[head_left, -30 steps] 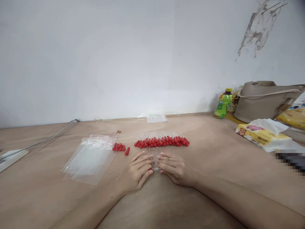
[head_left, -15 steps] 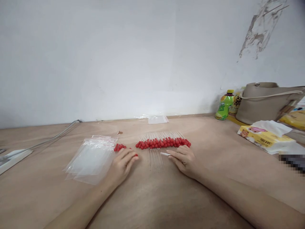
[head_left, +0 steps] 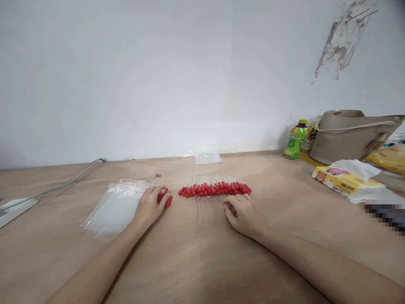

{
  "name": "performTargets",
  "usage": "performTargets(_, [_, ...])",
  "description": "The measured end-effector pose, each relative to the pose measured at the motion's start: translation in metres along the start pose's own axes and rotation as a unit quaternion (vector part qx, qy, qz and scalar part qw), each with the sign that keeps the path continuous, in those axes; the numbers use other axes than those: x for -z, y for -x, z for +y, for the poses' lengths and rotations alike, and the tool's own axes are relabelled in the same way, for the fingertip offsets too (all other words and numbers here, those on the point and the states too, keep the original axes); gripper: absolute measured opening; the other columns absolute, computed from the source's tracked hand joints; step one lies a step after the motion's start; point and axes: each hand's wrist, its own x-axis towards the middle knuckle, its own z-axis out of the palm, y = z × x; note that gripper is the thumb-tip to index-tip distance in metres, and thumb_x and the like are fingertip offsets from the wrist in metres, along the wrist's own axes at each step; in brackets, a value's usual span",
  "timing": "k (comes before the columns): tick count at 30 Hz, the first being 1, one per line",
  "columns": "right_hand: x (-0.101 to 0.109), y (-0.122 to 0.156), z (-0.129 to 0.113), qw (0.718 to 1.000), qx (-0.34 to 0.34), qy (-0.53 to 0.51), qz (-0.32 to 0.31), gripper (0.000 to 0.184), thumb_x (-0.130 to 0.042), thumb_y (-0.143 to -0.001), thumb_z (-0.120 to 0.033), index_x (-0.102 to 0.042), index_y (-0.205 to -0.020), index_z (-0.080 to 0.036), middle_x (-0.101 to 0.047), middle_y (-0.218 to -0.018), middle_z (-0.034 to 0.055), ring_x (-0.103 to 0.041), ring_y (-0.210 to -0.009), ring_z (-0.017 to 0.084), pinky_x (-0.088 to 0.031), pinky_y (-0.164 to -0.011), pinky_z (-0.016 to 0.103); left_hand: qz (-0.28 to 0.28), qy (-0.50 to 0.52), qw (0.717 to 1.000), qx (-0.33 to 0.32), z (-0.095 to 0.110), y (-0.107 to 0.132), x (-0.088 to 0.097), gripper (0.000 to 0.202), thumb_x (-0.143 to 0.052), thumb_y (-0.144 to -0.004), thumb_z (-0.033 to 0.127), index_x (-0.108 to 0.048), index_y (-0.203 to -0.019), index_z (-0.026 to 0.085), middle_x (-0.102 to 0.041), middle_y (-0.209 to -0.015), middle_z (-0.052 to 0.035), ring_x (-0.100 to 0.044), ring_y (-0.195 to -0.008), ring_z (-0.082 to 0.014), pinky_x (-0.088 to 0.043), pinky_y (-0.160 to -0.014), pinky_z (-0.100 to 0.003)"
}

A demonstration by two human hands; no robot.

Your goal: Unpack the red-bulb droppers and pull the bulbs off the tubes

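Right hand (head_left: 242,209) pinches a glass tube (head_left: 219,201); left hand (head_left: 148,207) covers red caps (head_left: 168,201), grip unclear. Loose tubes (head_left: 205,210) may roll or crack if the wrist nudges them.

Bags (head_left: 117,209) left of droppers (head_left: 215,188); bottle (head_left: 295,140) far right.

Dark Chinese characters stand on the yellow bottle's (head_left: 311,135) label and the tissue pack (head_left: 346,184), too blurred to read.
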Motion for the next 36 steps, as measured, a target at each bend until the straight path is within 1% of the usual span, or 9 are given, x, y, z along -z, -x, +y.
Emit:
performTargets(4, [0.0,0.0,-0.004,1.0,0.017,-0.01,-0.006,0.012,-0.046,-0.077,-0.014,-0.058,-0.079,-0.018,-0.062,-0.068,0.0005,-0.053,-0.067,0.014,-0.027,-0.067,0.029,-0.011,-0.073,0.997,-0.028,0.001,-0.002,0.003,0.03,-0.045,-0.082,0.044,-0.062,-0.087,0.019,-0.06,-0.08,-0.0061,-0.054,-0.08,-0.0237,-0.042,-0.075,-0.038])
performTargets(7, [0.001,-0.001,-0.008,0.999,0.03,-0.011,-0.015,0.012,-0.048,-0.079,-0.02,-0.06,-0.081,-0.019,-0.062,-0.068,0.0009,-0.052,-0.068,0.015,-0.028,-0.069,0.03,-0.008,-0.112,0.993,-0.042,0.001,-0.002,0.006,0.041,-0.045,-0.079,0.052,-0.061,-0.101,0.021,-0.057,-0.103,-0.0097,-0.051,-0.097,-0.028,-0.039,-0.083,-0.043])
performTargets(9, [0.002,-0.001,-0.01,0.999,0.034,-0.007,-0.022,0.013,-0.052,-0.079,-0.027,-0.061,-0.081,-0.019,-0.063,-0.068,0.0015,-0.052,-0.067,0.015,-0.028,-0.07,0.031,-0.046,-0.11,0.99,-0.078,-0.001,-0.002,0.008,0.048,-0.045,-0.078,0.055,-0.055,-0.112,0.024,-0.051,-0.118,-0.0101,-0.044,-0.111,-0.0293,-0.032,-0.092,-0.048])
performTargets(12, [0.004,-0.002,-0.013,0.999,0.041,-0.005,-0.031,0.02,-0.055,-0.078,-0.037,-0.062,-0.083,-0.019,-0.064,-0.073,0.0031,-0.051,-0.071,0.017,-0.028,-0.071,0.032,-0.133,-0.087,0.98,-0.121,-0.007,-0.001,0.008,0.05,-0.041,-0.08,0.055,-0.047,-0.122,0.028,-0.049,-0.126,-0.0071,-0.038,-0.121,-0.0277,-0.019,-0.101,-0.053])
performTargets(16, [0.005,-0.002,-0.015,0.998,0.045,-0.008,-0.051,0.027,-0.056,-0.076,-0.043,-0.062,-0.087,-0.019,-0.064,-0.08,0.0039,-0.052,-0.076,0.018,-0.029,-0.074,0.033,-0.195,-0.032,0.973,-0.116,-0.014,-0.002,0.01,0.045,-0.037,-0.085,0.049,-0.044,-0.125,0.029,-0.05,-0.125,-0.0051,-0.043,-0.116,-0.0238,-0.027,-0.099,-0.049])
performTargets(20, [0.005,-0.002,-0.016,0.996,0.054,-0.017,-0.066,0.031,-0.056,-0.076,-0.046,-0.062,-0.091,-0.019,-0.064,-0.084,0.0056,-0.052,-0.079,0.019,-0.029,-0.074,0.033,-0.192,0.034,0.973,-0.128,-0.018,-0.002,0.013,0.04,-0.038,-0.086,0.044,-0.051,-0.12,0.025,-0.053,-0.121,-0.0062,-0.049,-0.11,-0.0217,-0.039,-0.092,-0.039])
performTargets(26, [0.006,-0.004,-0.017,0.994,0.061,-0.012,-0.094,0.036,-0.055,-0.076,-0.049,-0.061,-0.097,-0.021,-0.064,-0.088,0.0043,-0.053,-0.083,0.019,-0.03,-0.077,0.034,-0.181,0.1,0.971,-0.121,-0.022,-0.003,0.016,0.034,-0.043,-0.083,0.043,-0.058,-0.106,0.023,-0.058,-0.111,-0.0061,-0.056,-0.096,-0.0198,-0.047,-0.082,-0.033])
performTargets(32, [0.011,-0.006,-0.019,0.991,0.062,-0.026,-0.112,0.04,-0.055,-0.074,-0.051,-0.059,-0.101,-0.021,-0.064,-0.089,0.005,-0.053,-0.085,0.02,-0.03,-0.078,0.035,-0.178,0.106,0.97,-0.126,-0.018,-0.003,0.016,0.03,-0.047,-0.08,0.044,-0.058,-0.095,0.021,-0.058,-0.108,-0.0061,-0.055,-0.095,-0.0201,-0.046,-0.082,-0.033])
performTargets(36, [0.011,-0.005,-0.019,0.991,0.06,-0.031,-0.118,0.041,-0.056,-0.074,-0.051,-0.059,-0.101,-0.021,-0.063,-0.091,0.0049,-0.052,-0.086,0.02,-0.03,-0.08,0.035,-0.157,0.069,0.976,-0.135,-0.02,-0.002,0.014,0.034,-0.049,-0.078,0.046,-0.053,-0.102,0.022,-0.056,-0.112,-0.0066,-0.052,-0.102,-0.0232,-0.038,-0.091,-0.041])
